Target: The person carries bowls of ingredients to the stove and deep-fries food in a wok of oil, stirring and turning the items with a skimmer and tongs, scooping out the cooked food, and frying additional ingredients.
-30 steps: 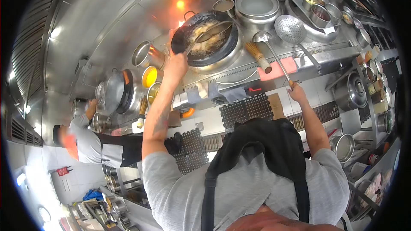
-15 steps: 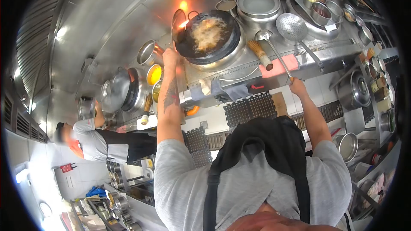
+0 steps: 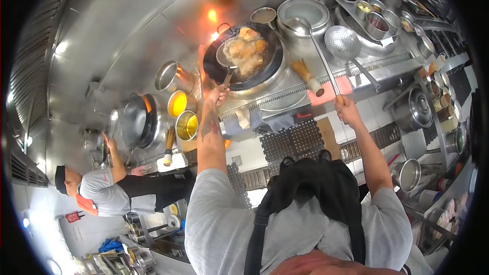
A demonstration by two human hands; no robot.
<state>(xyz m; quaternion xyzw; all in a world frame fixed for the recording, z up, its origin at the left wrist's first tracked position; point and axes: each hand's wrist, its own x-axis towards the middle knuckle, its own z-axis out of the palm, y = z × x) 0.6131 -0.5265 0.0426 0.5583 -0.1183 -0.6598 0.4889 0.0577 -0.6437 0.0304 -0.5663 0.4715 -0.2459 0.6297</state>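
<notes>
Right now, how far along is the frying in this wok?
Partway, it seems. Done: the food is in the wok, showing golden-brown patches. In hand: the left hand holds a skimmer reaching into the wok; the right hand holds a long-handled ladle. Left, probably: lifting the food out. Whether it's cooked through, I can't tell.

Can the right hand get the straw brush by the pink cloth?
Probably yes: the straw brush lies close by, uncovered. But the right hand holds the ladle, so it may need to let go first.
</notes>
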